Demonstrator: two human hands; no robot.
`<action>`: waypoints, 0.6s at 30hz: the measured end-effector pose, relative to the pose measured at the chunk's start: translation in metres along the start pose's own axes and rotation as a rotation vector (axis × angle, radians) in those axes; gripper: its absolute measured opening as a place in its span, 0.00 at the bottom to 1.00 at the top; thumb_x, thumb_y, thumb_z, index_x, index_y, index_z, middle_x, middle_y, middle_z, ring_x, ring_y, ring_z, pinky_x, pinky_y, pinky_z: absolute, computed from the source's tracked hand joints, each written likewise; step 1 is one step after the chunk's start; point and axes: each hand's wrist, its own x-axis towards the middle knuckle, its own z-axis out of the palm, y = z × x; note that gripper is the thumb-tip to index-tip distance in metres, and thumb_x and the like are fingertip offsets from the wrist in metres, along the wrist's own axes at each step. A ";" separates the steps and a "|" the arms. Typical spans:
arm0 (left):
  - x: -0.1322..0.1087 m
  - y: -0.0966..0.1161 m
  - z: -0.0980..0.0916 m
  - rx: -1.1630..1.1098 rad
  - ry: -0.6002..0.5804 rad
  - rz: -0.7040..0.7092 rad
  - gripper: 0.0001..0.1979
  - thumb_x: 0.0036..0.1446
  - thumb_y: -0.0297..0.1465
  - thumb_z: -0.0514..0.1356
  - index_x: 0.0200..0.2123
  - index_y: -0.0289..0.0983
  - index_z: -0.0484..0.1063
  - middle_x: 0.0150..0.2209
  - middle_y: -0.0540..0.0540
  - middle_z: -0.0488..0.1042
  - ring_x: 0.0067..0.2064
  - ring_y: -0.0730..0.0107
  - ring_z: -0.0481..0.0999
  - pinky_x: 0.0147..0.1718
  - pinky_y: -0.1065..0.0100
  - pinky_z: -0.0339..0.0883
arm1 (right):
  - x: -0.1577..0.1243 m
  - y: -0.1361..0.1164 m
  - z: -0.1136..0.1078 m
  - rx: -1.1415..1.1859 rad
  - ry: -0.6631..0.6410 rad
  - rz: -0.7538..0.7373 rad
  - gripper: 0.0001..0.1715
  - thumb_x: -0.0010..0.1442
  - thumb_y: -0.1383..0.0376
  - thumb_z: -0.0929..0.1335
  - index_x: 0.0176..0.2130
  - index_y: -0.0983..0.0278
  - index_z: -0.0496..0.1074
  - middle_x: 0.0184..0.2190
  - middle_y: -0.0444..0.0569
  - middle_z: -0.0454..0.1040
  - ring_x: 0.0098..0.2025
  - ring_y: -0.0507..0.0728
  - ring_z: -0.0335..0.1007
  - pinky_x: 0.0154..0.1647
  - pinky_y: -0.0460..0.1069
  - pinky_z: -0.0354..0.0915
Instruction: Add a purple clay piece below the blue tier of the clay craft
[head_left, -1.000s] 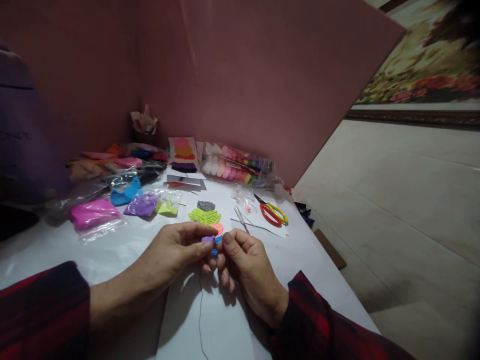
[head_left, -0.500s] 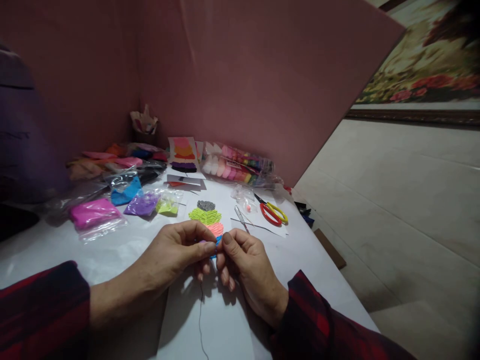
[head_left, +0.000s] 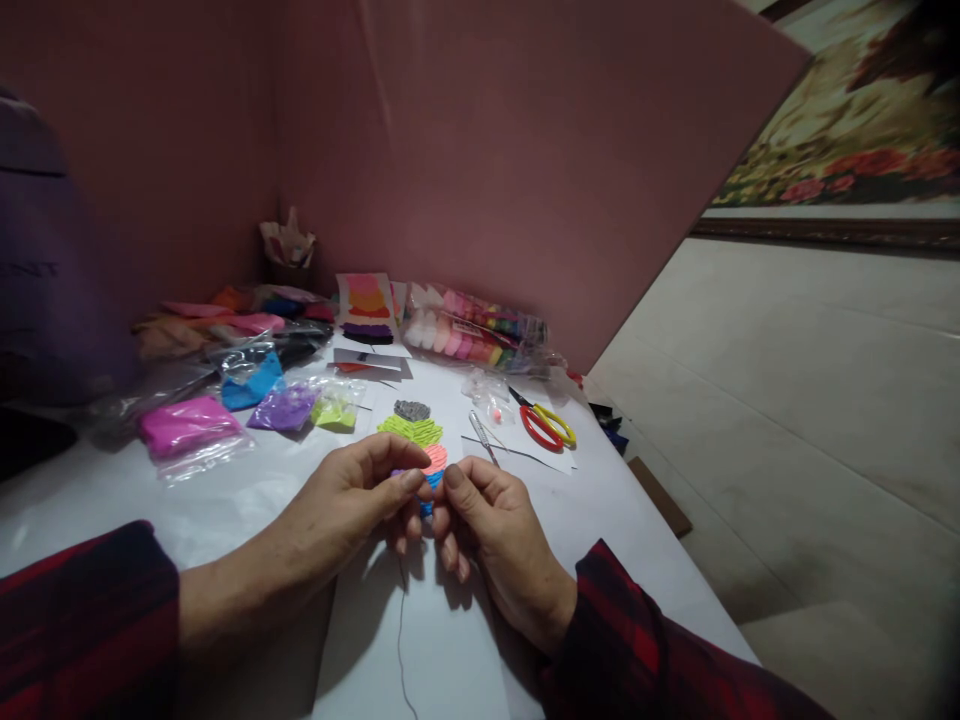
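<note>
My left hand (head_left: 379, 490) and my right hand (head_left: 480, 505) meet over a white card (head_left: 420, 640), fingertips almost touching. Thumb and finger of the right hand are pinched together; whatever lies between them is too small to make out. The left hand is curled, its thumb and forefinger slightly apart at the tips, and what it holds is hidden. Beyond the fingers, the card bears textured clay-like patches: grey (head_left: 412, 410), lime green (head_left: 411, 431), coral (head_left: 436, 458) and blue (head_left: 434, 480). A bit of purple shows beside the left thumb. A thin dark wavy line (head_left: 401, 640) runs down the card.
Scissors (head_left: 544, 425) with red and yellow handles and a slim pointed tool (head_left: 482, 437) lie to the right. Bags of pink (head_left: 191, 427), purple (head_left: 285, 408) and blue (head_left: 253, 382) clay stand left. Packed colours (head_left: 472, 330) sit at the back.
My left forefinger has lifted and drawn back a little from the thumb, uncovering more of the coral and blue patches. The right hand stays almost still.
</note>
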 end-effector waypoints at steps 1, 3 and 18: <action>0.000 0.000 0.000 -0.010 0.004 -0.004 0.14 0.46 0.35 0.65 0.34 0.34 0.68 0.22 0.51 0.74 0.21 0.73 0.72 0.20 0.71 0.67 | 0.000 0.000 0.000 -0.006 -0.002 -0.001 0.21 0.56 0.50 0.69 0.28 0.66 0.66 0.18 0.40 0.69 0.12 0.43 0.59 0.09 0.37 0.54; 0.000 0.000 -0.001 -0.003 0.006 -0.006 0.13 0.47 0.33 0.63 0.35 0.32 0.69 0.22 0.50 0.75 0.21 0.73 0.72 0.22 0.70 0.68 | 0.000 0.001 0.000 -0.017 -0.002 -0.007 0.22 0.57 0.50 0.69 0.28 0.66 0.66 0.17 0.40 0.69 0.12 0.43 0.59 0.09 0.37 0.54; 0.001 -0.003 -0.005 -0.004 0.057 0.009 0.14 0.53 0.32 0.59 0.42 0.31 0.71 0.24 0.48 0.76 0.26 0.71 0.74 0.32 0.68 0.67 | 0.001 0.001 0.000 -0.016 -0.009 -0.007 0.21 0.57 0.51 0.69 0.28 0.66 0.65 0.18 0.39 0.69 0.12 0.43 0.59 0.09 0.36 0.54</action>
